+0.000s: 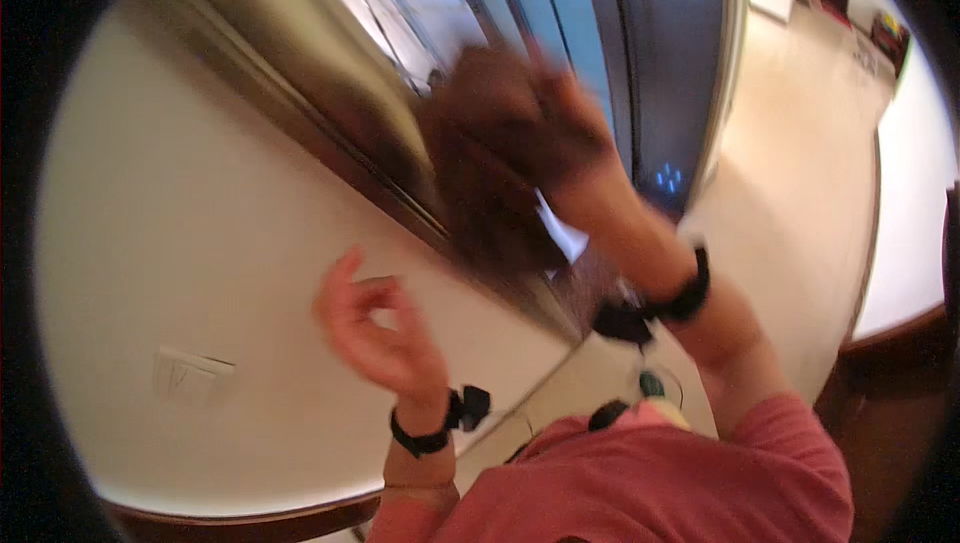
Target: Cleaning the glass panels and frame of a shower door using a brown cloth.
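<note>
Pressing a blurred dark brown cloth-like wad (490, 163) against the tilted brushed-metal panel (300, 43) | right hand (570, 143) grips it, probably (motion blur) | left hand (385, 338) loosely curled, empty, below-left, farther from the cloth.

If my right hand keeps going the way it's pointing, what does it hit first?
Most likely the metal door panel: the right hand presses a brown cloth toward it. Blur hides whether the cloth already touches.

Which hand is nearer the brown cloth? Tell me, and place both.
Right. The right hand presses the brown cloth against the metal door frame. The left hand is apart from it, lower left, raised before the cream wall.
</note>
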A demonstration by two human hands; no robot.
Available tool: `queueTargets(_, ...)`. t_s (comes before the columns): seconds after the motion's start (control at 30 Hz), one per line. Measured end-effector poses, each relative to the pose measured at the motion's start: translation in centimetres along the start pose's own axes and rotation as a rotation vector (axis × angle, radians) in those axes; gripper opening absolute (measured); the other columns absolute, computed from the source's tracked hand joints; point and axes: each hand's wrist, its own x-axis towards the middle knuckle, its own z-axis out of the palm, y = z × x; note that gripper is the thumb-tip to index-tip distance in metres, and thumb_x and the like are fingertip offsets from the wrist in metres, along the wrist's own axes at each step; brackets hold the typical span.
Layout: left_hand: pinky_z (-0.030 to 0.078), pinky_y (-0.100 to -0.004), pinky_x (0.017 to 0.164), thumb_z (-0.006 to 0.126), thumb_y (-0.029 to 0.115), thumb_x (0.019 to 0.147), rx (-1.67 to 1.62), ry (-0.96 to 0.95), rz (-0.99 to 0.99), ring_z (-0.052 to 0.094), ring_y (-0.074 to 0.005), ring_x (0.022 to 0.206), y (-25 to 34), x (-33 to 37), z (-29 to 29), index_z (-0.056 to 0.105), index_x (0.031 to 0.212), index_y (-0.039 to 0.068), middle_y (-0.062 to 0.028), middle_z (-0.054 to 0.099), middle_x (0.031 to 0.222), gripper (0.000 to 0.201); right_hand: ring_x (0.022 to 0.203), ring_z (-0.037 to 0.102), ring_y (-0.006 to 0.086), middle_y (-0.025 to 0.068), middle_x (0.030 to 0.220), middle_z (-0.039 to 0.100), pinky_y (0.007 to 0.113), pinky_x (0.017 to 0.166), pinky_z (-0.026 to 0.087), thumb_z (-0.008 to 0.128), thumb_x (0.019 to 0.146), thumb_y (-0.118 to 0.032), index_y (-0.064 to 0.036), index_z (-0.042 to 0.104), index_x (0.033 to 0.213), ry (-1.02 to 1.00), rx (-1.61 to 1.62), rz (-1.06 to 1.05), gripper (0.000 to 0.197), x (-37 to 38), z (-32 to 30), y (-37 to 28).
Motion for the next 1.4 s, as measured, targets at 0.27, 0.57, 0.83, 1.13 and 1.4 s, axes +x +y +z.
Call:
queueTargets(0.27,0.043,-0.0325,0.078,0.050,0.009,0.085,0.023,-0.084,0.112,0.050,-0.0237,0.098,-3.4,-3.0,1.9,0.040,0.113,-0.002,-0.0171,0.040,0.118,0.031,0.087,0.053,0.0319,0.0171,0.100,0.053,0.039,0.076,0.045,0.059,0.069,-0.017,-0.0088,0.054,0.111,0.431,-0.948,-0.853,0.044,7.1,4.7,4.6)
queueTargets(0.57,0.030,-0.0400,0.098,0.053,0.009,0.083,0.167,-0.197,0.470,0.042,-0.0279,0.111,-4.1,-3.8,2.2,0.048,0.101,-0.004,-0.0172,0.044,0.114,0.022,0.109,0.043,0.0287,0.0122,0.119,0.047,0.038,0.095,0.034,0.063,0.075,-0.015,-0.0061,0.049,0.115,0.736,-0.309,0.440,0.043,-26.2,-0.1,21.9)
queueTargets(0.83,0.026,-0.0437,0.099,0.048,0.006,0.081,0.376,-0.328,0.437,0.037,-0.0304,0.115,-4.7,-4.8,1.8,0.048,0.099,-0.003,-0.0186,0.035,0.119,0.019,0.115,0.038,0.0329,0.0156,0.122,0.043,0.039,0.098,0.029,0.059,0.076,-0.007,-0.0050,0.043,0.121,0.602,-0.593,0.209,0.048,-25.2,2.9,20.1)
queueTargets(1.13,0.028,-0.0401,0.100,0.050,0.006,0.082,0.278,-0.276,0.380,0.041,-0.0272,0.113,-4.2,-5.2,2.2,0.050,0.100,-0.001,-0.0152,0.044,0.114,0.020,0.116,0.037,0.0302,0.0148,0.123,0.042,0.037,0.099,0.027,0.056,0.080,-0.013,-0.0013,0.040,0.122,0.611,-0.795,0.299,0.047,-28.4,0.2,23.8)
queueTargets(1.4,0.029,-0.0410,0.099,0.047,0.012,0.085,0.248,-0.196,0.401,0.041,-0.0288,0.113,-3.4,-4.5,3.2,0.047,0.103,-0.003,-0.0185,0.042,0.116,0.024,0.111,0.043,0.0356,0.0177,0.125,0.043,0.043,0.095,0.033,0.062,0.069,-0.016,-0.0048,0.050,0.113,0.334,-0.731,-0.183,0.047,-13.7,1.6,14.4)
